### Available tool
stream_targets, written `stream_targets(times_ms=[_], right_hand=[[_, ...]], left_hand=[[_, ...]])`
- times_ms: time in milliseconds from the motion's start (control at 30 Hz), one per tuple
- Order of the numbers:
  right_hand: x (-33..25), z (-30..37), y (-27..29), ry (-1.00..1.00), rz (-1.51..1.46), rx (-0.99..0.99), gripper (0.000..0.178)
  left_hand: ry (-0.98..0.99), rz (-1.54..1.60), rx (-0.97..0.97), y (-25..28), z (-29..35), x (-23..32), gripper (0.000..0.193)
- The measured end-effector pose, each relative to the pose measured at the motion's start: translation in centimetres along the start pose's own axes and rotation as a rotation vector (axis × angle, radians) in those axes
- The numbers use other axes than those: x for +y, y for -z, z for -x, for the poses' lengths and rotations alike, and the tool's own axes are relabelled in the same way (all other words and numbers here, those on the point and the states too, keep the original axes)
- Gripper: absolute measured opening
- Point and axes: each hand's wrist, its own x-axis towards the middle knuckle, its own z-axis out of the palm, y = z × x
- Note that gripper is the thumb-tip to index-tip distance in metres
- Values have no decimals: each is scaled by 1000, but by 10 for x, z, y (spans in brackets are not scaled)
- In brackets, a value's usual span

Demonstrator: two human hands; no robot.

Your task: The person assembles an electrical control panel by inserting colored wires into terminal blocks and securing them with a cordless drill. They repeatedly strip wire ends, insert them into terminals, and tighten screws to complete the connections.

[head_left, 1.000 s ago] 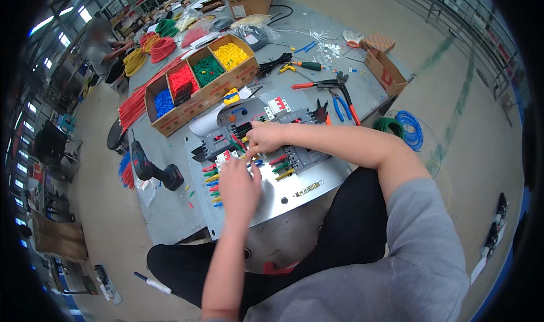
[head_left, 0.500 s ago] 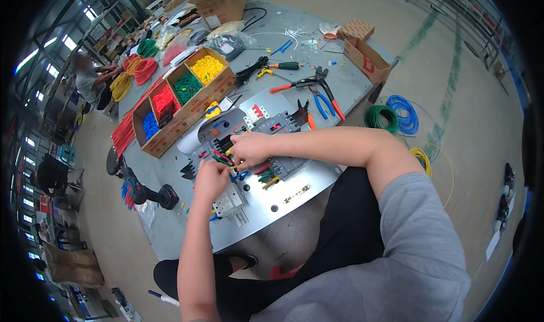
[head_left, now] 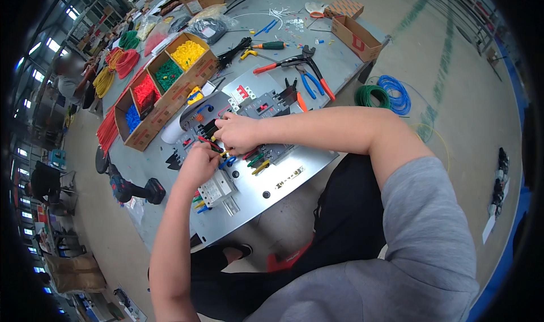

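My left hand (head_left: 202,164) and my right hand (head_left: 238,135) meet over a metal mounting plate (head_left: 255,196). Their fingers are closed round a short yellow wire (head_left: 223,153), my left hand pinching it from the near left. My right fingertips partly hide their hold on it. Beside them, a blue wire (head_left: 228,162) curves over the plate. A grey circuit breaker (head_left: 265,106) lies beyond my right wrist; green, red and yellow wire ends (head_left: 259,167) stick out nearer me. Below my left hand sits a pale terminal block (head_left: 217,189) on a rail.
A divided cardboard box (head_left: 165,93) holds coloured caps. A cordless drill (head_left: 135,189) lies left of the plate; a red-handled cutter (head_left: 294,62), blue pliers (head_left: 309,83) and a screwdriver (head_left: 268,46) lie beyond it. Wire coils (head_left: 396,95) rest on the floor right. Another person (head_left: 73,81) is far left.
The whole view has shifted, so table and plate appear farther up and left. Both hands stay at the same wires, and more of the terminal block and its wires shows.
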Motion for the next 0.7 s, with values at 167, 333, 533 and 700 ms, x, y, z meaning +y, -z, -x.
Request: stream_targets(times_ms=[167,333,533,700], right_hand=[[-6,2,1,-31,33,-32,18],[-4,4,-1,-7,14,-6,18],[-6,-4,0,-36,28,-60,19],[0,0,-2,-51,28,-81,20]], left_hand=[[-24,11,31,-15,4,-2,17],[-32,-9,60,-23,7,-4,14],[-100,-58,1,-16,5,-7,13],[-69,-34,-65,-10,-7,-4,13]])
